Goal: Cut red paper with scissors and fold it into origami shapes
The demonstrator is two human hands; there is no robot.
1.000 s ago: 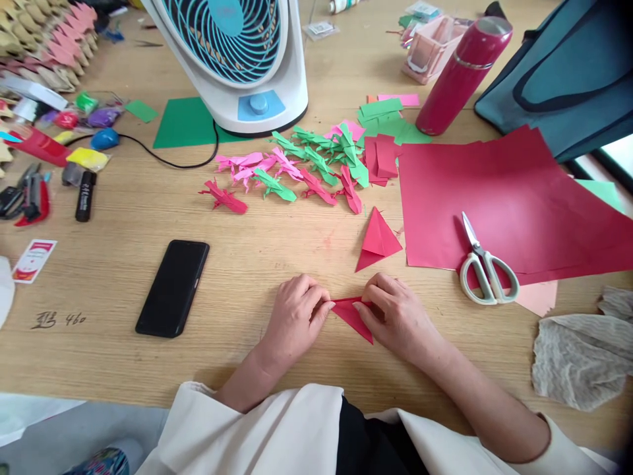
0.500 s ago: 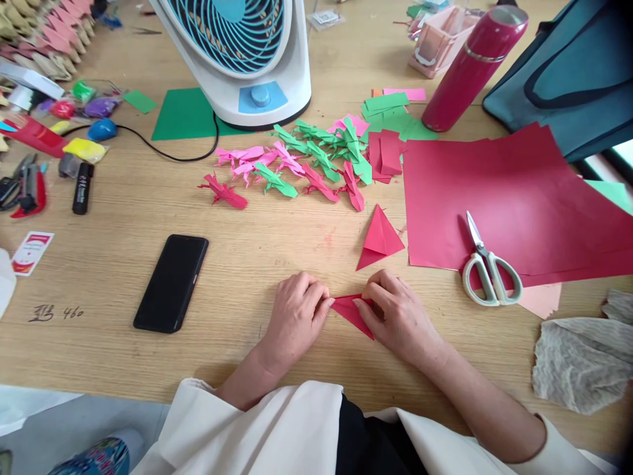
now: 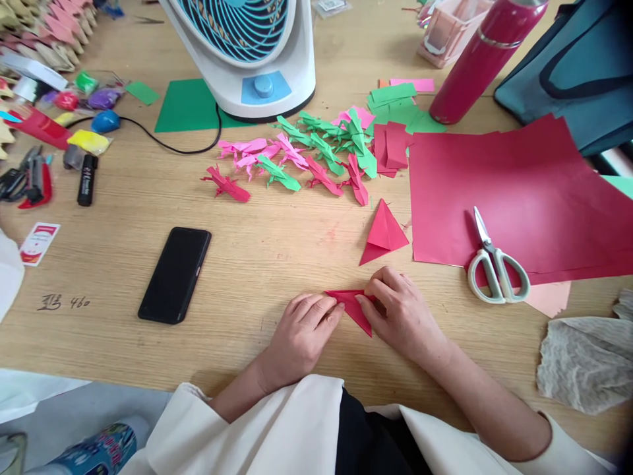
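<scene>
Between my two hands a small red folded paper point(image 3: 357, 309) lies on the table, its long edge towards the far side and a point towards me. My left hand point(image 3: 302, 331) presses its left end with fingers held together and the thumb near them. At the right end, my right hand point(image 3: 399, 307) pinches the paper between thumb and curled fingers, hiding that corner. Just beyond my right hand sits a second folded red paper point(image 3: 384, 232), a triangle with creases. Farther off lie several folded paper figures in green point(image 3: 277, 174), pink point(image 3: 247, 152) and red point(image 3: 227, 185).
Scissors point(image 3: 494, 264) rest on large red sheets point(image 3: 475, 185) to the right. A phone point(image 3: 175, 276) lies at left. Behind stand a fan point(image 3: 267, 86), a magenta flask point(image 3: 482, 63) and a teal bag point(image 3: 554, 72). A crumpled cloth point(image 3: 583, 363) is at far right.
My left hand has slid a little right and nearer me, its fingers now flatter over the paper's left end. My right hand keeps its pinch. The whole view has shifted slightly.
</scene>
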